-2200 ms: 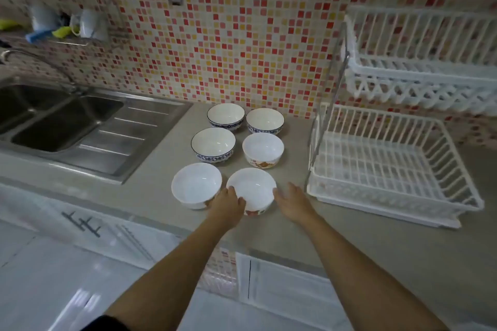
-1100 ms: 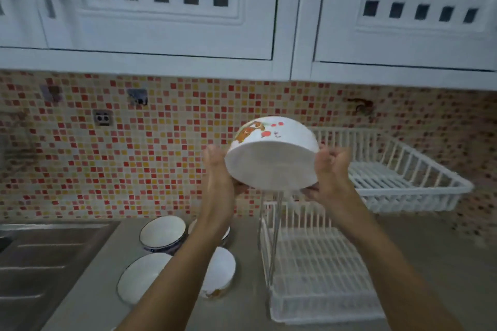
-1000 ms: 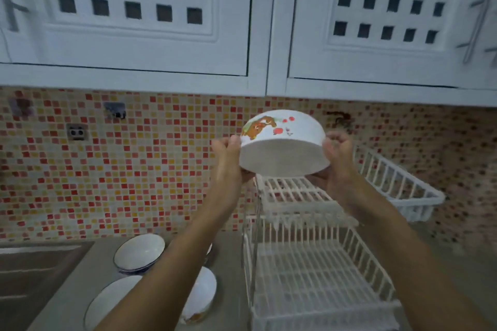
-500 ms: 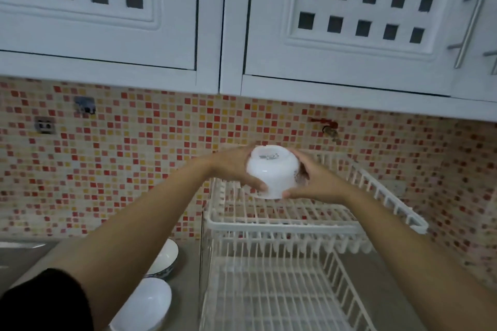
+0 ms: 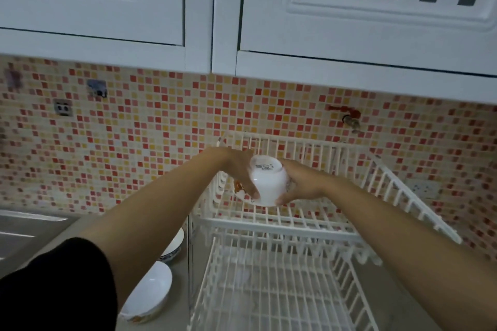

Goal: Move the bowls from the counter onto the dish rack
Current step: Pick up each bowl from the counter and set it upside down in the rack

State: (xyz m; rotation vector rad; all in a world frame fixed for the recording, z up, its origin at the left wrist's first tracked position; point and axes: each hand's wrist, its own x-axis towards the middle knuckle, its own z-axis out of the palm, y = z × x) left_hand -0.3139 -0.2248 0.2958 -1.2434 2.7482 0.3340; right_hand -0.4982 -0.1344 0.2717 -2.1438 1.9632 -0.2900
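Fingers (image 5: 248, 187) of both hands curl snugly around 1 upturned white bowl (image 5: 267, 183) over the rack's upper tier (image 5: 376, 183).

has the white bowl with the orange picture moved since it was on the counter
Yes. The white ceramic bowl with the orange picture has gone up and right, off the grey counter, and is now upside down over the upper tier of the white dish rack, between both hands.

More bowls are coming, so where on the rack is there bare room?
The upper tier is free right of the upside-down bowl held by the left hand and right hand. The lower tier looks bare. Its back-left corner is crowded.
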